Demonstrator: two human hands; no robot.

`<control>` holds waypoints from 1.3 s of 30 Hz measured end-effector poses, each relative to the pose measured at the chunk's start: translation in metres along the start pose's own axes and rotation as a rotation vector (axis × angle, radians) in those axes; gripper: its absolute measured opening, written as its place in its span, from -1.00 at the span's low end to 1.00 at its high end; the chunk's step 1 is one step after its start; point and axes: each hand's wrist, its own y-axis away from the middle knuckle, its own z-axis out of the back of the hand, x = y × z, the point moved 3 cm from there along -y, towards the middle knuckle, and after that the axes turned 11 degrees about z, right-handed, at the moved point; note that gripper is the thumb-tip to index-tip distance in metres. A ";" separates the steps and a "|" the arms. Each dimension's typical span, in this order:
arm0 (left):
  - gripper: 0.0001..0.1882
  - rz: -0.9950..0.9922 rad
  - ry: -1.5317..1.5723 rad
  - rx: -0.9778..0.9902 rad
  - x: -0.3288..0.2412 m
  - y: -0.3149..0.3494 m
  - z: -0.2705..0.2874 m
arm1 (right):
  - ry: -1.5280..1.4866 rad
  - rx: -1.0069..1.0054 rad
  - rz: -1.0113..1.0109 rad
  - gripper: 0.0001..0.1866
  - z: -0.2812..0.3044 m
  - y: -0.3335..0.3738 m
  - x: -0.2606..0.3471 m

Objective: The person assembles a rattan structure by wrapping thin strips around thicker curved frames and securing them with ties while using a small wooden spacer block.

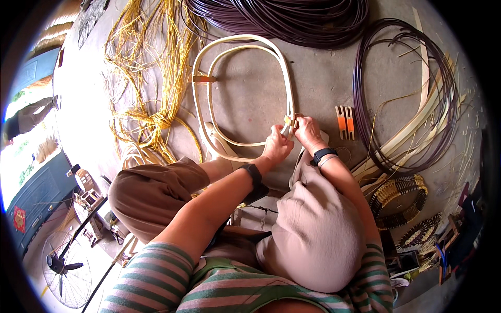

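Two pale cane hoops (254, 37), one inside the other, stand over the floor in front of my knees. On their left side a notched wooden spacer (203, 79) with an orange middle bridges both hoops. A second, pale spacer (290, 121) sits across them at the lower right. My left hand (278, 145) is closed round the hoops just below that spacer. Beside it, my right hand (309, 133) pinches the spacer's right end with bent fingers. The fingertips partly hide how the spacer meets the cane.
Two loose notched spacers (345, 123) lie right of my hands. Dark cane coils (282, 21) lie ahead, and another dark coil (360, 99) with pale strips at the right. Yellow strands (167, 120) spread left. A woven ring (399, 203) rests lower right; a fan (62, 266) stands lower left.
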 end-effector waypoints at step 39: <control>-0.54 -0.117 -0.529 0.175 -0.002 -0.016 -0.015 | 0.024 -0.018 0.002 -0.91 -0.005 0.004 -0.010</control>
